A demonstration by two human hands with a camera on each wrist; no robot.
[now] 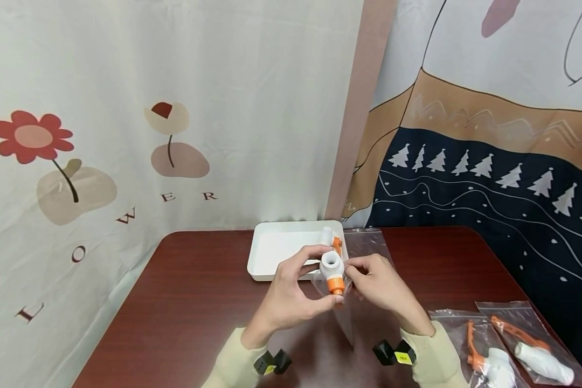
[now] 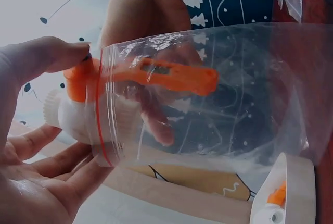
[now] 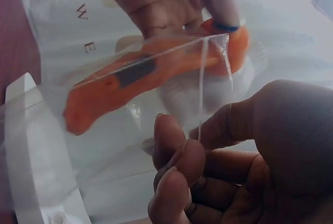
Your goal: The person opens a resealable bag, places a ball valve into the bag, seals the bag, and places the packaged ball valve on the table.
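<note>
A white plastic ball valve (image 1: pixel 331 268) with an orange handle (image 2: pixel 179 79) is in my left hand (image 1: pixel 291 293), its thumb on the orange hub and its fingers at the white body. The handle and part of the body lie inside a clear zip bag (image 2: pixel 250 109); the other end sticks out of the bag's mouth, beside the red zip line. My right hand (image 1: pixel 380 283) pinches the edge of the bag's mouth between thumb and fingers, as the right wrist view shows. Both hands are raised above the table, in front of the white tray (image 1: pixel 259 272).
Another white and orange valve (image 1: pixel 327 236) lies in the tray's right end. A flat clear bag (image 1: pixel 368 245) is beside the tray. Two bagged valves, one bag (image 1: pixel 498 369) and another bag (image 1: pixel 543 362), lie at the brown table's (image 1: pixel 189 302) right front.
</note>
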